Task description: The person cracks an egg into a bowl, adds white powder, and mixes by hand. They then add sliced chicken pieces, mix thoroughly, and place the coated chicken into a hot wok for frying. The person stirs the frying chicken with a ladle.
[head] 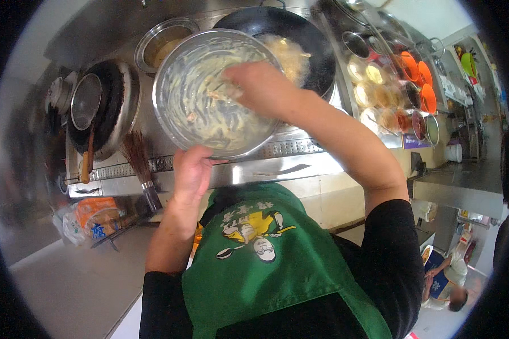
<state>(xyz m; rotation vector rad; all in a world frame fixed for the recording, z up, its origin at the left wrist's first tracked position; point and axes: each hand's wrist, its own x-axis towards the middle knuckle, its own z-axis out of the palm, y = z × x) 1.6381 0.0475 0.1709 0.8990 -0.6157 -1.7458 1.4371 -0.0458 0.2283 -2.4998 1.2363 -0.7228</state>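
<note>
My left hand [193,169] grips the near rim of a stainless steel mixing bowl [158,101], tilted over the stove. Pale, streaky batter [195,63] coats its inside, with a few small battered pieces [191,117] in it. My right hand [263,89] reaches into the bowl from the right. Its fingertips are blurred among the batter, so I cannot tell whether they hold a piece. Behind the bowl sits a black wok [320,46] with foaming oil [290,59] in it, partly hidden by the bowl and my right hand.
A metal pot [142,55] stands behind the bowl. To the left are a wire-mesh strainer [87,101] resting on another wok [114,97] and a bristle brush [140,156]. Seasoning containers [381,95] and orange bowls [428,98] stand right. A co-worker [447,275] is at far right.
</note>
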